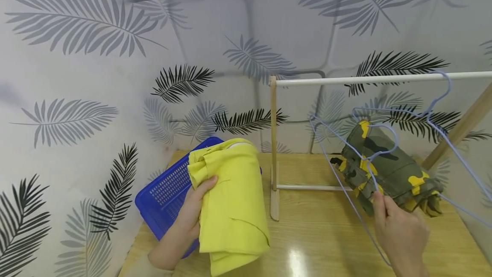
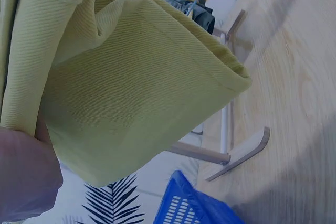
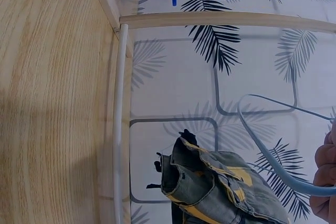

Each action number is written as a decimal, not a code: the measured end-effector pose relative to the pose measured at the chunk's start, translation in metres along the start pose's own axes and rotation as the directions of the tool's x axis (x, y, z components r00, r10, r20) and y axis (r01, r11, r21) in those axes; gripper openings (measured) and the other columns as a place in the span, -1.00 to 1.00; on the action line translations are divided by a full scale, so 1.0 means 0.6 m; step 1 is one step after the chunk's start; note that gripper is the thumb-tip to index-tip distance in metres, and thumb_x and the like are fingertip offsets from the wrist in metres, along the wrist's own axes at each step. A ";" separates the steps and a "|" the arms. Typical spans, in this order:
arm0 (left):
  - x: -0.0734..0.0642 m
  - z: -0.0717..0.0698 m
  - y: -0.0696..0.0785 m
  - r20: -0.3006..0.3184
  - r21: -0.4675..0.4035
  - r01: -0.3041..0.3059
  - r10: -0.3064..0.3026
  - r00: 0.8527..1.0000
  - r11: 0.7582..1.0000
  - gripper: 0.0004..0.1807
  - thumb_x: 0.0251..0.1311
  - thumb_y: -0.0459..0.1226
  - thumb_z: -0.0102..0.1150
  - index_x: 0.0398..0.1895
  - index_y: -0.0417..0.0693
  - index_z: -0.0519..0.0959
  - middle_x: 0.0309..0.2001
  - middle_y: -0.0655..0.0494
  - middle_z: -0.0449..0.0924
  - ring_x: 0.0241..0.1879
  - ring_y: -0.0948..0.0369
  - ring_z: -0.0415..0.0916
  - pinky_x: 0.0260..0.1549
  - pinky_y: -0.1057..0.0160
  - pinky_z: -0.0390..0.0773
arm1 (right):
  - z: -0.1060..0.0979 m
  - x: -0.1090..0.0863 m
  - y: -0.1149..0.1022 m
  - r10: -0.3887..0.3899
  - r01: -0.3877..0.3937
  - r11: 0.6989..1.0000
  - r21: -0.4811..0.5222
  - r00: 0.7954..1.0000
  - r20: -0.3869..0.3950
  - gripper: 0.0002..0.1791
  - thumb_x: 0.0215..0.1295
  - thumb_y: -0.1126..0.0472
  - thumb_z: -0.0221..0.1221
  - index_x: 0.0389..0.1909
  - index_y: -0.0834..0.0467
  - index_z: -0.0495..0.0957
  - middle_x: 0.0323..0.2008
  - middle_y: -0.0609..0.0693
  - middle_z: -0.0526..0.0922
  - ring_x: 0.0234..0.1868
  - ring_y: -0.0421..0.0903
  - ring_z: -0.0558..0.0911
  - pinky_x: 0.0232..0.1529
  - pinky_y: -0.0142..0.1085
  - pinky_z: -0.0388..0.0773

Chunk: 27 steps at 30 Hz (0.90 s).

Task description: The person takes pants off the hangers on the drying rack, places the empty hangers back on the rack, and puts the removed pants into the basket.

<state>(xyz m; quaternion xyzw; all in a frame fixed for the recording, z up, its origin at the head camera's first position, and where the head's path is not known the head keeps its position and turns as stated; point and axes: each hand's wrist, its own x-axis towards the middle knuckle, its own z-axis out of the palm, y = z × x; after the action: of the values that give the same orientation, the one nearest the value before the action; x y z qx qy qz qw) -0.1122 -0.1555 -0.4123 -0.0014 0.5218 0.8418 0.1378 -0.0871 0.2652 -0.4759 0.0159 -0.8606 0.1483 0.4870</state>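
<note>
My left hand (image 1: 187, 212) grips a folded yellow ribbed garment (image 1: 235, 200), its thumb lying over the near side. The cloth hangs in layers in the left wrist view, where its lower hem (image 2: 231, 74) sticks out. With my right hand (image 1: 401, 232) I pinch a light-blue hanger (image 1: 347, 195) just below its hook; no cloth is on it. Close behind that hand, a camouflage garment (image 1: 397, 166) with yellow patches is draped over a second blue hanger (image 1: 447, 134), which hooks over the rack's white rail (image 1: 319, 81).
A blue plastic basket (image 1: 153, 200) stands at the left, partly behind the yellow garment. The small rack has a wooden upright (image 1: 273, 131) and a low white bar (image 1: 311, 187) on the wooden table (image 1: 323, 243). A feather-patterned wall (image 1: 215, 25) rises behind.
</note>
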 end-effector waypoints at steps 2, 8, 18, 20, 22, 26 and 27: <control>-0.001 -0.004 0.009 -0.011 0.006 -0.002 0.002 1.000 1.000 -0.76 0.61 -0.16 -0.03 0.21 0.07 0.31 -0.08 0.30 0.69 -0.08 0.35 0.74 0.03 0.33 0.73 | 0.001 0.000 -0.001 -0.004 0.004 1.000 -0.004 1.000 -0.008 -0.27 0.69 -0.18 -0.19 -0.78 0.03 0.09 -0.92 -0.14 0.02 -0.72 -0.38 -0.17 -0.70 -0.41 -0.21; 0.001 -0.009 0.035 -0.025 0.028 -0.012 0.012 1.000 1.000 -0.74 0.61 -0.15 -0.04 0.24 0.09 0.29 -0.06 0.32 0.69 -0.05 0.36 0.73 0.05 0.32 0.73 | -0.002 -0.001 -0.001 0.007 -0.007 1.000 -0.006 1.000 -0.004 -0.27 0.68 -0.19 -0.19 -0.78 0.05 0.12 -0.93 -0.11 0.06 -0.74 -0.33 -0.11 -0.71 -0.38 -0.17; 0.018 -0.023 0.070 -0.084 0.053 -0.056 0.060 0.995 0.997 -0.74 0.62 -0.12 -0.02 0.24 0.12 0.32 -0.05 0.33 0.69 -0.04 0.36 0.73 0.05 0.32 0.72 | -0.006 -0.001 0.002 0.028 -0.028 1.000 -0.003 0.999 0.039 -0.31 0.66 -0.12 -0.12 -0.77 0.04 0.14 -0.92 -0.13 0.06 -0.74 -0.28 -0.07 -0.72 -0.40 -0.18; 0.025 -0.026 0.076 -0.102 0.044 -0.059 0.063 0.993 0.997 -0.74 0.62 -0.11 -0.01 0.24 0.12 0.33 -0.05 0.34 0.68 -0.04 0.37 0.72 0.05 0.33 0.72 | -0.006 -0.001 0.003 0.029 -0.029 1.000 -0.006 0.999 0.037 -0.31 0.67 -0.12 -0.12 -0.77 0.04 0.13 -0.91 -0.12 0.05 -0.74 -0.27 -0.06 -0.72 -0.40 -0.18; 0.033 -0.030 0.081 -0.126 0.031 -0.066 0.069 0.990 0.997 -0.75 0.62 -0.11 0.00 0.24 0.13 0.33 -0.04 0.35 0.67 -0.03 0.38 0.71 0.05 0.34 0.71 | -0.007 -0.001 0.003 0.023 -0.023 1.000 -0.010 0.999 0.038 -0.30 0.67 -0.14 -0.14 -0.77 0.04 0.13 -0.91 -0.13 0.05 -0.75 -0.28 -0.07 -0.72 -0.40 -0.18; 0.053 -0.036 0.090 -0.192 -0.005 -0.076 0.073 0.979 0.997 -0.75 0.61 -0.13 0.03 0.23 0.15 0.34 -0.02 0.36 0.67 -0.01 0.39 0.70 0.08 0.36 0.69 | -0.010 -0.001 0.005 0.010 -0.010 1.000 0.001 0.999 0.036 -0.28 0.69 -0.18 -0.18 -0.77 0.03 0.12 -0.92 -0.13 0.05 -0.73 -0.38 -0.12 -0.73 -0.45 -0.21; 0.058 -0.038 0.092 -0.207 -0.016 -0.079 0.074 0.976 0.997 -0.75 0.61 -0.13 0.03 0.23 0.16 0.34 -0.01 0.36 0.66 0.00 0.39 0.69 0.09 0.36 0.69 | -0.010 -0.001 0.005 0.007 -0.007 1.000 0.004 1.000 0.030 -0.28 0.69 -0.19 -0.19 -0.77 0.03 0.12 -0.92 -0.14 0.05 -0.73 -0.39 -0.13 -0.73 -0.46 -0.22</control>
<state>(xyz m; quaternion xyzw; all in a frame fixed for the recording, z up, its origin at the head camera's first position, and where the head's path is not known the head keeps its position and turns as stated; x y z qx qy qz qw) -0.1617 -0.1906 -0.3790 -0.0702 0.5226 0.8482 0.0506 -0.0824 0.2698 -0.4740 0.0162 -0.8676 0.1516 0.4733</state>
